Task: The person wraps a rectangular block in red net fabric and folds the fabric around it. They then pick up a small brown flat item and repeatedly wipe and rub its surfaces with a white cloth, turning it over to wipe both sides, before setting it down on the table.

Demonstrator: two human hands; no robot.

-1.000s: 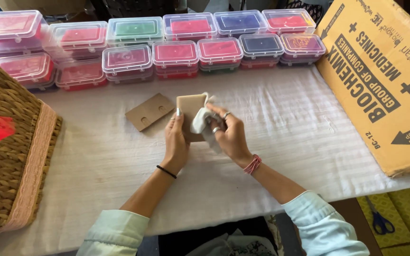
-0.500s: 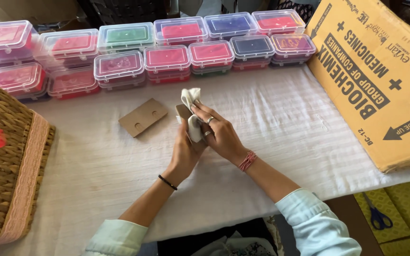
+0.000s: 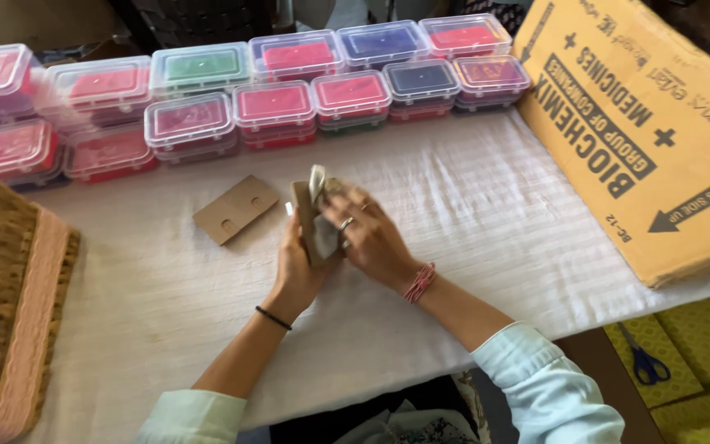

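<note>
Head view: over the white-clothed desk (image 3: 495, 214), the left hand (image 3: 297, 267) holds a small brown card (image 3: 304, 215) on edge, its grip closed on the card's lower part, likely to steady it. The right hand (image 3: 371, 238) presses a pale cloth piece (image 3: 319, 185) against the card, fingers closed on it. Just left of the card lies a flat cardboard piece (image 3: 235, 209) with two holes; beyond the card stand rows of clear lidded boxes (image 3: 273, 107).

Surface (image 3: 470, 214), covered by a white ribbed cloth. Laid directly on it: two rows of clear lidded boxes (image 3: 273, 107) with coloured contents, a brown card (image 3: 234, 209) with two holes, a flattened cardboard carton (image 3: 659, 131), a woven basket (image 3: 2, 304).
</note>
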